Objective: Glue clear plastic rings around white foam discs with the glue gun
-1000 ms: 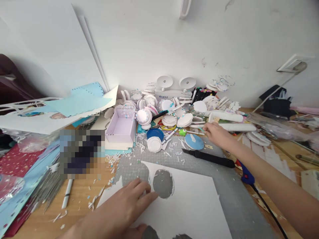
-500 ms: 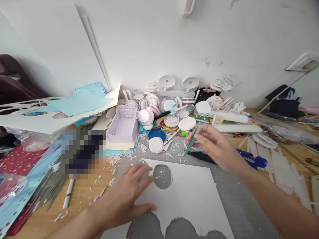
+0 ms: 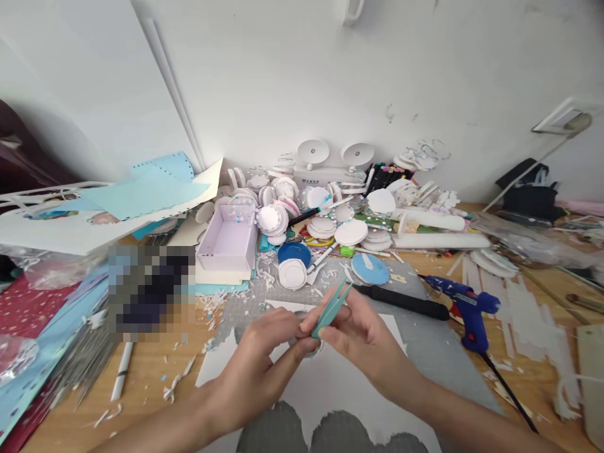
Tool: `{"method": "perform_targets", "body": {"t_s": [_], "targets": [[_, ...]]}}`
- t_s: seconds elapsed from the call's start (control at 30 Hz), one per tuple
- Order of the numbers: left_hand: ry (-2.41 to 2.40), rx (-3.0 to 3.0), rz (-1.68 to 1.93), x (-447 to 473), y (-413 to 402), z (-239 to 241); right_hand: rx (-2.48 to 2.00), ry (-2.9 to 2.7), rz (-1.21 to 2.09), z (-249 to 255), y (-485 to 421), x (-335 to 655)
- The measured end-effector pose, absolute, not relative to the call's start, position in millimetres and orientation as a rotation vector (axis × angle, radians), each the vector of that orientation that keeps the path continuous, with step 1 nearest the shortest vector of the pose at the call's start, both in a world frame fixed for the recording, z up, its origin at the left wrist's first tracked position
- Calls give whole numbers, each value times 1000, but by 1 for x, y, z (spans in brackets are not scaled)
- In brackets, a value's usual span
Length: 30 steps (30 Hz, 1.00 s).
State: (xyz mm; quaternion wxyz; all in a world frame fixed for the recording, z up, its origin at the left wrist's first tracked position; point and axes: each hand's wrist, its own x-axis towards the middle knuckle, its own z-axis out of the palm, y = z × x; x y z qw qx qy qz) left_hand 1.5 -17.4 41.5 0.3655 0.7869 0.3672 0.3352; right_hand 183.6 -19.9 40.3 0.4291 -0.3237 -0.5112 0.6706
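Note:
Teal tweezers (image 3: pixel 334 307) rest in my right hand (image 3: pixel 370 343), their tips pointing up and away from me. My left hand (image 3: pixel 264 362) meets it with thumb and fingers pinched together. What the left fingers hold, if anything, is hidden between the hands. Both hands are over a white sheet (image 3: pixel 340 393) with ragged round holes cut in it, which lies on a grey cutting mat (image 3: pixel 438 358). The hands cover much of the upper hole. Just beyond them stand a round white disc (image 3: pixel 292 274) and a blue disc (image 3: pixel 370 268).
A blue glue gun (image 3: pixel 474 308) and a black-handled tool (image 3: pixel 406 301) lie at the right. Behind are a lilac box (image 3: pixel 226 240), several white discs (image 3: pixel 352 233) and black markers (image 3: pixel 384 179). Paper scraps litter the wooden table (image 3: pixel 155 390). Wires (image 3: pixel 101 343) lie at left.
My right hand has come left and down with the tweezers to meet the left hand. The left hand has gone from spread fingers to a pinch and moved slightly right.

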Motion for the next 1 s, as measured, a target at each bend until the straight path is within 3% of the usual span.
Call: {"method": "perform_targets", "body": {"t_s": [0.33,0.53,0.8,1.0], "targets": [[1137,2197,781,-28,6,27,-1015,-1234,1376,21,2,225],[1066,2076,721,-22,2,26,-1278,-1758,1314,22,-8,227],[1026,1910,699,-6,-3,40,-1044,-1489,1583,26,-18,210],[1062,1926,864,-7,6,31,-945,-1746,1141,8,2,207]]}}
